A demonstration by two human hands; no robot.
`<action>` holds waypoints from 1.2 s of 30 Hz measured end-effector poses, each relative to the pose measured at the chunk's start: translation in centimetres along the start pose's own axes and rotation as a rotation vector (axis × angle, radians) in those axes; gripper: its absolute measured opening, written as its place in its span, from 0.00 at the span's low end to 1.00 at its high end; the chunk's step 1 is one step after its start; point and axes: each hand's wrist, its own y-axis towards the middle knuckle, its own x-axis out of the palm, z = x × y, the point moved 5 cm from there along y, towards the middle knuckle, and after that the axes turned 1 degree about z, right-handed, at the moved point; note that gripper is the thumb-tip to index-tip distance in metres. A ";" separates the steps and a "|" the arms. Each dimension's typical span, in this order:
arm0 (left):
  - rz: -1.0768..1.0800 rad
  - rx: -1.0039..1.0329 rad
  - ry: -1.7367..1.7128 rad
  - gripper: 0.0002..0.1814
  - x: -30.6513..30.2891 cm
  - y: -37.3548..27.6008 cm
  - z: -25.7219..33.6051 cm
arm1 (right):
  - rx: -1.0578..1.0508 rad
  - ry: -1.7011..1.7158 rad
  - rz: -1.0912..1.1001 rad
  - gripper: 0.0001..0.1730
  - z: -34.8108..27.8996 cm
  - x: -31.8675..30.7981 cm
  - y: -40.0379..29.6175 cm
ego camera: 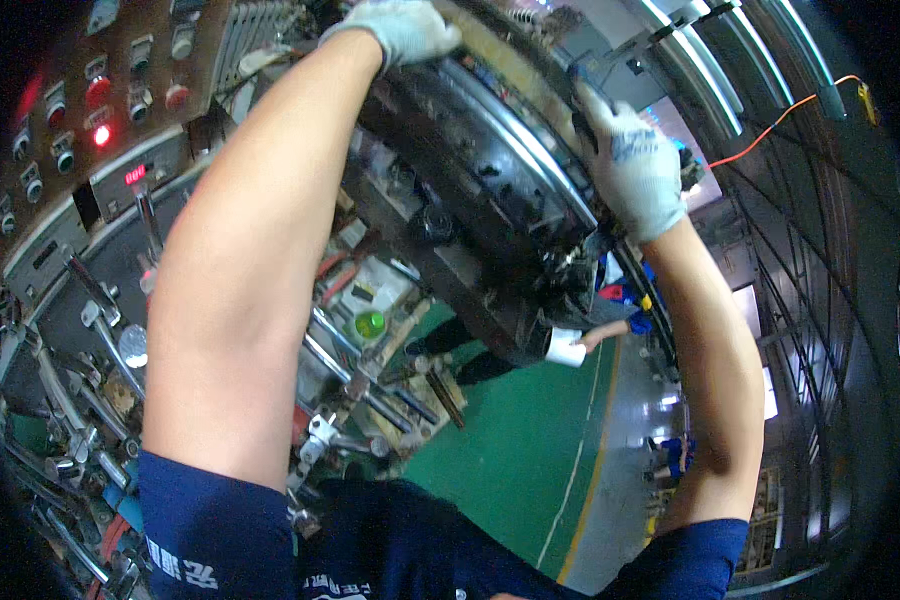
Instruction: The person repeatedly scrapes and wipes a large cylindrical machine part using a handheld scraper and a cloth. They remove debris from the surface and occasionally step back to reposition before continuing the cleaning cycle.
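My left hand [397, 31], in a white knitted glove, is raised at the top edge of the view beside the upper end of a long, dark, curved assembly [487, 150] with a glossy strip. Its fingers are partly hidden. My right hand [640, 169], gloved alike, is raised at the right of the assembly, by a dark edge. What its fingers close on cannot be made out. A tan, curved band [510, 56] runs between the two hands.
At left stands a control panel [67, 112] with knobs and a lit red lamp [102, 135]. Metal rods and clamps [322, 435] crowd below my left arm, near a green round object [370, 324]. Another person's hand [592, 339] is near a white roll-like object [565, 347] over green floor [510, 442].
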 end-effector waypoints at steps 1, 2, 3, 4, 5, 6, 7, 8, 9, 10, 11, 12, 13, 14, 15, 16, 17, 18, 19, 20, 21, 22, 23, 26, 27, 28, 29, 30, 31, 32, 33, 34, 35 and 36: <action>0.022 -0.035 -0.015 0.35 0.2 -0.5 0.1 | 0.043 -0.008 -0.044 0.30 -0.3 -0.3 -0.6; 0.016 -0.045 0.003 0.35 -0.3 0.3 0.1 | 0.063 0.016 -0.025 0.30 0.3 -0.4 -0.5; -0.004 -0.054 0.012 0.35 -0.3 0.8 0.2 | 0.079 0.043 -0.022 0.29 0.7 -0.4 -0.8; -0.002 -0.055 0.014 0.35 0.1 0.8 0.2 | 0.069 0.041 -0.019 0.29 0.5 -0.3 -0.7; 0.000 -0.057 0.015 0.35 0.6 0.7 0.3 | 0.059 0.039 -0.015 0.29 0.0 -0.4 -0.4; 0.000 -0.057 0.019 0.35 0.9 0.5 0.5 | 0.050 0.040 -0.013 0.28 -0.3 -0.4 -0.4; -0.013 -0.052 0.010 0.35 0.8 0.6 0.5 | 0.042 0.032 -0.011 0.28 -0.2 -0.2 -0.2; -0.025 -0.046 0.000 0.35 0.5 0.9 0.4 | 0.034 0.023 -0.010 0.29 0.1 0.2 0.1; -0.026 -0.036 -0.009 0.35 0.0 1.4 0.4 | 0.030 0.006 0.000 0.29 0.7 0.2 0.4; -0.003 0.006 -0.007 0.35 -0.2 0.3 0.6 | 0.002 0.021 0.023 0.29 0.8 0.2 0.1; 0.007 -0.029 0.025 0.34 0.6 0.9 0.4 | -0.027 0.035 0.046 0.30 1.0 0.1 -0.3; -0.012 -0.021 0.032 0.34 0.6 1.1 0.2 | -0.028 0.059 0.074 0.30 0.9 -0.5 -0.1; -0.030 -0.014 0.039 0.34 0.5 1.3 -0.2 | -0.030 0.083 0.103 0.30 0.9 -1.1 0.1; -0.043 -0.004 0.041 0.35 0.4 1.4 -0.6 | -0.019 0.057 0.051 0.31 1.0 -0.8 0.0; -0.058 0.018 0.039 0.35 0.3 1.5 -0.5 | -0.019 0.039 0.044 0.31 0.8 -0.5 -0.1; -0.073 0.040 0.036 0.35 0.3 1.6 -0.3 | -0.019 0.021 0.037 0.31 0.5 0.0 -0.1; -0.088 0.038 0.027 0.35 0.4 1.7 0.1 | -0.019 0.003 0.032 0.32 0.3 0.3 -0.1; -0.103 0.027 0.021 0.35 0.2 1.5 0.5 | 0.018 0.032 0.005 0.33 0.3 0.6 0.0; -0.118 0.016 0.015 0.35 -0.1 1.2 0.7 | 0.040 0.039 0.012 0.32 0.1 0.6 0.2; -0.114 0.062 -0.012 0.34 -0.2 0.6 1.0 | 0.063 0.046 0.019 0.31 -0.2 0.7 0.4; -0.155 0.092 0.048 0.33 0.2 1.0 1.3 | 0.092 0.053 0.033 0.31 -0.4 0.6 0.8; -0.135 0.068 0.063 0.33 0.3 1.3 0.8 | 0.119 0.074 0.032 0.30 -0.9 0.8 1.7; -0.116 0.043 0.079 0.33 0.3 1.5 0.2 | 0.123 0.082 0.035 0.30 -1.3 1.0 3.2; -0.105 0.089 0.079 0.34 0.6 0.7 1.5 | 0.151 0.031 -0.046 0.30 -2.5 2.0 5.9; -0.108 0.100 0.074 0.33 0.5 0.8 1.2 | 0.145 0.035 -0.038 0.30 -2.7 2.0 6.0; -0.111 0.113 0.068 0.33 0.3 0.9 0.8 | 0.140 0.038 -0.031 0.30 -2.7 1.9 6.1; -0.115 0.126 0.062 0.33 0.3 0.9 0.6 | 0.135 0.042 -0.025 0.31 -2.7 1.8 6.2; -0.059 0.086 0.044 0.33 0.3 0.8 0.5 | 0.112 0.057 -0.021 0.29 -2.9 1.6 6.4; -0.067 0.078 0.054 0.34 0.5 0.7 0.6 | 0.109 0.045 -0.018 0.29 -2.9 1.7 6.5; -0.074 0.070 0.064 0.34 0.6 0.9 0.6 | 0.105 0.032 -0.015 0.28 -3.0 2.0 6.6; -0.074 0.059 0.076 0.34 0.5 1.1 0.6 | 0.101 0.016 -0.005 0.28 -2.9 1.9 6.8; -0.064 0.062 0.084 0.34 0.5 1.3 0.7 | 0.101 0.040 0.011 0.26 -2.9 1.8 6.9; -0.065 0.060 0.087 0.34 0.6 1.4 0.7 | 0.110 0.059 0.006 0.25 -3.1 1.7 7.5; -0.064 0.056 0.082 0.34 0.7 1.5 0.8 | 0.115 0.072 -0.002 0.25 -3.5 1.8 8.5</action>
